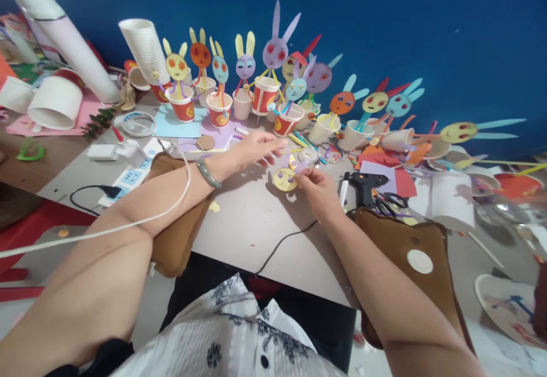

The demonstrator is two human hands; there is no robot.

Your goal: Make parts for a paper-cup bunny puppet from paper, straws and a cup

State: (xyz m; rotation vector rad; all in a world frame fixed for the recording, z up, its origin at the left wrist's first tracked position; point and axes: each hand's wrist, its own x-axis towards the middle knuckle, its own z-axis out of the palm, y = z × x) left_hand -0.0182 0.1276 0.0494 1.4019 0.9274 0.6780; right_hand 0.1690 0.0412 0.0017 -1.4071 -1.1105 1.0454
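My right hand [318, 190] pinches the edge of a round yellow paper face [284, 179] with drawn eyes and a mouth. Small purple and yellow paper pieces [294, 162] lie against the face's upper edge, close to my right fingertips. My left hand [262, 149] is stretched out above the table, up and to the left of the face, its fingers apart and holding nothing. A green bangle [209, 173] circles my left wrist. Behind the hands a roll of clear tape [308, 155] lies near several coloured markers.
Paper cups with rabbit-faced figures [277, 52] line the blue wall. A black glue gun [365, 186] and black scissors [391, 202] lie right of my right hand. A white power strip [132, 177] is at the left, with a white cable across my left arm. Brown cushions [405, 251] cover the table edge.
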